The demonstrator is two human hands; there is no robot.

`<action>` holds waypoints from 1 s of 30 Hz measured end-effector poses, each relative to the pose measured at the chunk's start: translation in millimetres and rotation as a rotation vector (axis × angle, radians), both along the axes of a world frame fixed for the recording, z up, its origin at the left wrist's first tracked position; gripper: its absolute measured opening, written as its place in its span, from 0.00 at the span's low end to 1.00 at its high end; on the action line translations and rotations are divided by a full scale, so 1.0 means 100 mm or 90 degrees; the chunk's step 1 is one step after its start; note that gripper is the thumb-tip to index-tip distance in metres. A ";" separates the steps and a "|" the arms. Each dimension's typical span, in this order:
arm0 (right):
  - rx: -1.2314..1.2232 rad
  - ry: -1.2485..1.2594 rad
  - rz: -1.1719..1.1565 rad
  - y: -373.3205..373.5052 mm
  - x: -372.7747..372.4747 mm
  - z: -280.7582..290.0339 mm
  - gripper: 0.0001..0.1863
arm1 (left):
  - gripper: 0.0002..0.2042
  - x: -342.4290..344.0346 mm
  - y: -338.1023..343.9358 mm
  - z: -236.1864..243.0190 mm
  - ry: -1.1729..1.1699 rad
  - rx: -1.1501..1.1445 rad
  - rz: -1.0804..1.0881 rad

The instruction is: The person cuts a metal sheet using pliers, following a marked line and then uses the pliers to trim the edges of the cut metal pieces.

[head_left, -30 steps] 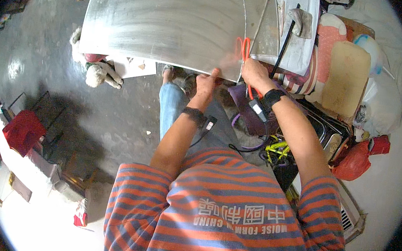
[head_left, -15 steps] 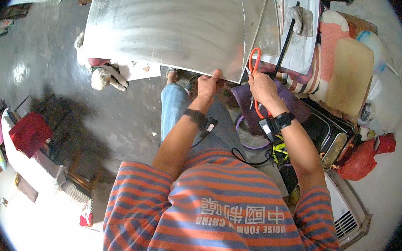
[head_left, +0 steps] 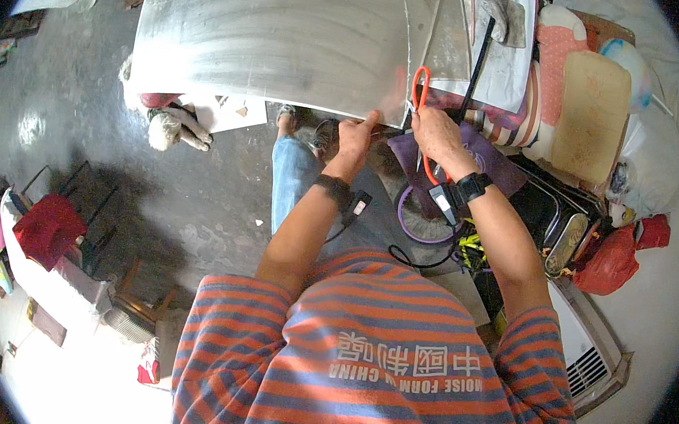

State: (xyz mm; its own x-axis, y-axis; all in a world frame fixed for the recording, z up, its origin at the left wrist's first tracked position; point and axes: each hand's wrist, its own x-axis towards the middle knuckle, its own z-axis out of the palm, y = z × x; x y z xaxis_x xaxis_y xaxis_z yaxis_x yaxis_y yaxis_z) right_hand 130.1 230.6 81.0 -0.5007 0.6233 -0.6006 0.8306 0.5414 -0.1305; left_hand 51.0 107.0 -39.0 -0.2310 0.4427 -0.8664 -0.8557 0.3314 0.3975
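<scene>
My left hand (head_left: 352,144) grips the near edge of a large, shiny grey sheet (head_left: 274,41), its thumb lying on top. A thin, uneven pale line (head_left: 408,32) runs along the sheet close to its right side. At the sheet's near right corner, my right hand (head_left: 438,137) is closed around a pair of orange-handled scissors (head_left: 421,87). One handle loop sticks up beyond the fingers, and the other shows below the hand. The blades are mostly hidden, so I cannot tell whether they touch the sheet.
Right of the sheet, a black strip (head_left: 479,59) and a grey cloth (head_left: 511,27) lie on a white board. Past these are a tan cushion (head_left: 594,113) and a red bag (head_left: 614,260). A purple-rimmed bin (head_left: 414,236) stands below my right hand. A fluffy grey-white thing (head_left: 170,131) is on the floor at left.
The whole view has shifted slightly, so the sheet and both hands appear higher. My right hand and the scissors are slightly closer to the sheet's corner. Both grips are unchanged.
</scene>
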 end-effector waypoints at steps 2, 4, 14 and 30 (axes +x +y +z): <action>0.008 -0.001 0.001 0.01 0.00 -0.02 0.15 | 0.13 0.01 0.01 -0.01 0.008 -0.006 0.003; -0.018 -0.025 0.003 0.03 -0.01 -0.03 0.14 | 0.12 0.01 0.01 -0.01 -0.018 0.013 0.026; -0.063 -0.107 -0.024 0.11 -0.23 -0.10 0.11 | 0.11 0.07 0.02 -0.14 0.016 -0.021 0.047; 0.005 -0.022 -0.029 -0.07 0.05 -0.16 0.14 | 0.17 -0.02 0.05 0.26 0.126 -0.039 -0.052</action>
State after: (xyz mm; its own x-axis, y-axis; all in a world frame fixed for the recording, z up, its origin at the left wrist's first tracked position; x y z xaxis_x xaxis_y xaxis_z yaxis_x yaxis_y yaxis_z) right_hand 135.5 223.2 64.7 -0.4507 0.6500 -0.6119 0.8582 0.5042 -0.0965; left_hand 49.2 112.1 -13.4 -0.3649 0.4145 -0.8337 -0.7323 0.4252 0.5320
